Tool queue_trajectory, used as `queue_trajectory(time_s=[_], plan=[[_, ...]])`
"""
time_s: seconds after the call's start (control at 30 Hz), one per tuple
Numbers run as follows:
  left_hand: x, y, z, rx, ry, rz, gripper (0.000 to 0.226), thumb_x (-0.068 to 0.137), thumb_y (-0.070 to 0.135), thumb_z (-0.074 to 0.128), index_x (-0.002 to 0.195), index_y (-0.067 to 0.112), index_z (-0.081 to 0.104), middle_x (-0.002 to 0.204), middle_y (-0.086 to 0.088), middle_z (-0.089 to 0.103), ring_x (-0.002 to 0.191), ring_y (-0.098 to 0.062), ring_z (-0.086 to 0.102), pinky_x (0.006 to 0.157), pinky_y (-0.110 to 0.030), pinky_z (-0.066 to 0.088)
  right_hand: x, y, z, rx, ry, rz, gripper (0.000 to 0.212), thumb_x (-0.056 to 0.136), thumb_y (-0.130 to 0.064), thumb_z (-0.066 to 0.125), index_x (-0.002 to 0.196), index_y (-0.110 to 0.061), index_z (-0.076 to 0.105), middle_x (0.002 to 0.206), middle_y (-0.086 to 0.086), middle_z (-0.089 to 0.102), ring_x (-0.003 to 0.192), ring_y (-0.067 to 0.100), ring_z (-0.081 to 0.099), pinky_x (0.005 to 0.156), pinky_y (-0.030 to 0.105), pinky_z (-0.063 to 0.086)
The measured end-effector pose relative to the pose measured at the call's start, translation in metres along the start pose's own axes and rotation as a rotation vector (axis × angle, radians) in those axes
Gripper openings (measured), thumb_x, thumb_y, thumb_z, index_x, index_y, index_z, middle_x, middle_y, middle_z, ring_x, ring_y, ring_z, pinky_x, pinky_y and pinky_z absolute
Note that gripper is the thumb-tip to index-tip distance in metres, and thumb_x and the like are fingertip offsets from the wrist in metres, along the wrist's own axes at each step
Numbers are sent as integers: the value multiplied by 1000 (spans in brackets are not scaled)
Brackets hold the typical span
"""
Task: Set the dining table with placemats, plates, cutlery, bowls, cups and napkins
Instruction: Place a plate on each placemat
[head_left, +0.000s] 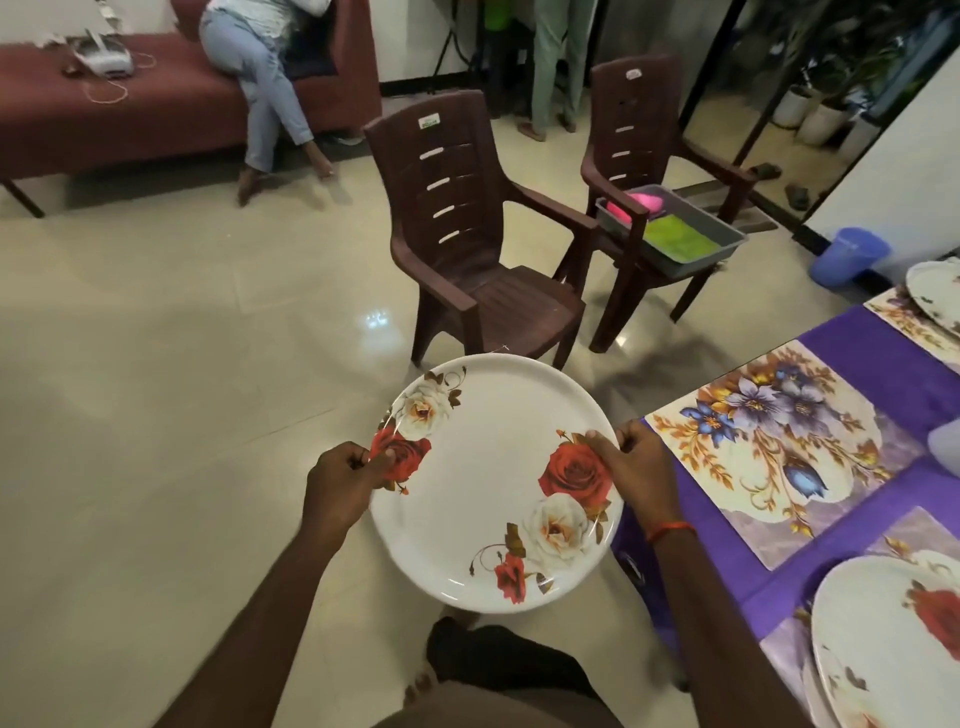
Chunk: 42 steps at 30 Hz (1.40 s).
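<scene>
Two bare hands come up from the bottom edge and share one plate (483, 493), white with red and cream roses. The left hand (343, 483) grips its left rim, thumb pressed on top over a red rose and fingers curled under the edge. The right hand (636, 467), an orange thread at its wrist, grips the opposite rim the same way, thumb on top and fingers tucked beneath. The plate is held roughly level over the floor tiles, just left of the near corner of the table (857, 353), which is covered in purple cloth. Three plates show in all: the held one, a second plate (883, 649) lying on the table at the lower right with what looks like more rims stacked under it, and a third plate (935, 286) cut off at the far right edge. Three floral placemats can be counted: a bare placemat (769, 467) nearest the held plate, a second placemat (904, 535) under the second plate, and a third placemat (904, 322) under the third plate. Two brown plastic chairs stand beyond: the near chair (467, 234) has nothing on it, and the far chair (639, 119) carries one grey tray (727, 234) with something pink and something green in it. One blue bucket (847, 260) sits on the floor behind.
</scene>
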<state>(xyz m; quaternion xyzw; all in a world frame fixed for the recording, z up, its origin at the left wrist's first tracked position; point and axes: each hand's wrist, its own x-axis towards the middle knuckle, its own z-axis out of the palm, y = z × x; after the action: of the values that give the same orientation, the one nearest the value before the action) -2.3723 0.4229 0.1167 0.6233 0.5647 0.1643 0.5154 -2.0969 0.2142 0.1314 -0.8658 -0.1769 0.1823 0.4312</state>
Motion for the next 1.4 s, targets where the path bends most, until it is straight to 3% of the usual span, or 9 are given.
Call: queue_trajectory(time_s=[0.13,0.23,0.3,0.47,0.6,0.87,1.0,1.2,1.4], plan=[[46,23,17,18,-56,1,37,89,35,77,77,2,64,60,-2,70,64,-25,64,73,-50,59,34,-2,4,13,66,38,44,86,-43,76,82,-2,59,75,12,67,72,32,65,63,42,55],[85,45,28,28,-107,14,45,91,40,74,68,4,59,55,-9,59,55,-24,53,60,-43,50,64,-6,6,26,110,88,40,87,-41,75,81,-4,61,74,8,67,72,29,66,59,34,51],[110,62,37,61,-136,45,52,95,45,68,63,6,54,51,-4,55,49,-21,47,59,-36,42,83,-11,8,44,149,114,39,87,-39,75,82,-3,60,73,8,66,70,26,65,57,30,49],[163,99,60,147,-137,112,58,100,50,57,63,5,50,54,-7,53,54,-21,49,59,-37,42,121,-17,11,48,215,154,41,88,-35,75,77,-1,55,69,9,62,61,19,53,53,27,39],[191,120,83,146,-171,144,52,100,40,61,60,9,46,56,-5,50,58,-21,47,60,-38,41,145,-13,8,49,256,172,42,88,-36,75,78,0,55,70,12,62,62,22,53,55,28,40],[236,169,136,276,-283,261,28,101,34,59,84,12,67,80,-4,69,79,-22,65,74,-38,54,171,-7,-7,99,369,256,38,88,-31,75,72,-7,50,65,5,53,61,19,46,54,30,36],[262,195,168,302,-351,303,32,100,33,60,78,10,64,74,-5,67,72,-19,60,66,-33,47,187,-3,-10,146,475,294,36,86,-32,76,79,-5,53,70,11,58,64,20,49,58,31,40],[312,237,222,333,-455,347,26,96,30,66,77,12,67,74,-5,70,75,-24,65,71,-40,53,217,-10,-17,150,593,282,15,88,-28,75,94,-24,62,88,-3,70,79,15,65,61,23,48],[347,280,266,351,-584,413,20,96,25,68,81,11,70,75,-2,70,75,-19,67,62,-27,48,240,-26,-27,168,670,373,8,91,-24,73,97,-23,67,84,-8,70,74,8,64,56,8,43]])
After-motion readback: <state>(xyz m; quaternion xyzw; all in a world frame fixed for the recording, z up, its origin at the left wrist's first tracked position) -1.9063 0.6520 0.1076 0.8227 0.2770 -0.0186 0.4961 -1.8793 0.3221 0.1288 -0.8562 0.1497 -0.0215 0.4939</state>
